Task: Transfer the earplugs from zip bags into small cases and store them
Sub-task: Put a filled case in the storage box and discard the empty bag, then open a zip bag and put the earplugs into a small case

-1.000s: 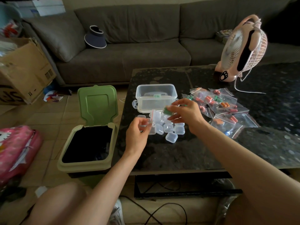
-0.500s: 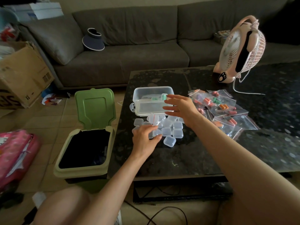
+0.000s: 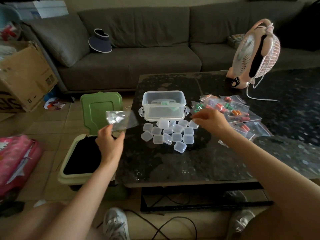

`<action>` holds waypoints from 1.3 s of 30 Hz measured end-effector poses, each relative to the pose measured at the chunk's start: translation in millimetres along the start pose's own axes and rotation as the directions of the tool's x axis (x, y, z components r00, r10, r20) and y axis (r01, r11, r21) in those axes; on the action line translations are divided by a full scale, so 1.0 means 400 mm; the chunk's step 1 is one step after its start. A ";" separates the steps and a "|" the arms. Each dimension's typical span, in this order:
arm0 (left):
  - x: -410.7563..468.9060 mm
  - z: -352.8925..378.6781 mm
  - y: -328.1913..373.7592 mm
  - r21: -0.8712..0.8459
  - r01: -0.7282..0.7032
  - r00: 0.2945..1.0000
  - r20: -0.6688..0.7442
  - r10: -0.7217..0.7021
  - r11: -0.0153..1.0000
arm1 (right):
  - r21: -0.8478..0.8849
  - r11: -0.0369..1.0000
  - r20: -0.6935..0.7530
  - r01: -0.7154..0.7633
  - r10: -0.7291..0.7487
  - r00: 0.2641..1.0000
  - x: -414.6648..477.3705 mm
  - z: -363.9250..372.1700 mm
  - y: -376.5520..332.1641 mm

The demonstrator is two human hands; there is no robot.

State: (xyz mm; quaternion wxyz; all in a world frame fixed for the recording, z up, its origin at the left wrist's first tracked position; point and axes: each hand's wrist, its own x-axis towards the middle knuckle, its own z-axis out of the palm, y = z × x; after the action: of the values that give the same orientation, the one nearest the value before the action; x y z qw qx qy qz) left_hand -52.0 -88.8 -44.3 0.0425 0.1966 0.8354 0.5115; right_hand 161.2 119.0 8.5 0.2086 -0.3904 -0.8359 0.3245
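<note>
head view: dark table [image 3: 173, 167] beside an open green bin [image 3: 69, 177] holds a clear box [image 3: 164, 104], earplug zip bags [image 3: 239, 111] and small cases [image 3: 173, 134]; left hand [image 3: 109, 144] pinches an empty bag [image 3: 119, 120] by the bin, right hand [image 3: 213, 122] at the bags, grip unclear.

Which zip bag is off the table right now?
The clear zip bag held up by the left hand, in front of the green bin lid. The other zip bags lie on the table, coloured earplugs inside.
</note>
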 end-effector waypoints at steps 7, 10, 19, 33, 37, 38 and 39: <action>0.042 -0.057 -0.120 0.191 0.374 0.914 0.089 -0.396 0.907 | -0.583 0.810 0.097 -0.063 0.146 0.984 -0.024 -0.035 0.148; 0.051 -0.067 -0.157 0.265 0.450 0.844 0.187 -0.503 0.853 | -0.628 0.771 0.123 -0.103 0.229 0.966 -0.035 -0.047 0.189; -0.015 -0.032 -0.050 0.263 0.171 0.961 0.166 -0.220 0.949 | -0.531 0.845 0.090 -0.065 0.133 0.987 -0.070 -0.063 0.189; -0.141 0.083 0.123 -0.007 -0.454 0.861 0.253 0.441 0.891 | 0.034 0.998 -0.102 -0.055 0.058 0.993 -0.070 -0.074 0.015; -0.176 0.092 0.179 -0.328 -0.074 0.813 0.527 0.248 0.942 | 0.595 0.782 0.234 -0.186 0.053 0.971 -0.094 -0.065 -0.044; -0.178 0.095 0.189 -0.345 0.036 0.793 0.581 0.183 0.938 | 0.606 0.773 0.280 -0.187 0.013 0.960 -0.096 -0.056 -0.052; -0.179 0.098 0.195 -0.350 0.125 0.777 0.617 0.127 0.928 | 0.598 0.782 0.307 -0.179 -0.017 0.952 -0.096 -0.045 -0.060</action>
State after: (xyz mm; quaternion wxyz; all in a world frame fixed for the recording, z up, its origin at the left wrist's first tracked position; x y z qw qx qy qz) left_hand 46.6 -51.5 -4.1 0.3552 0.3448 0.6604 0.5647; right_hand 182.8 84.0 34.6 0.1834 -0.2833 -0.6870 0.6436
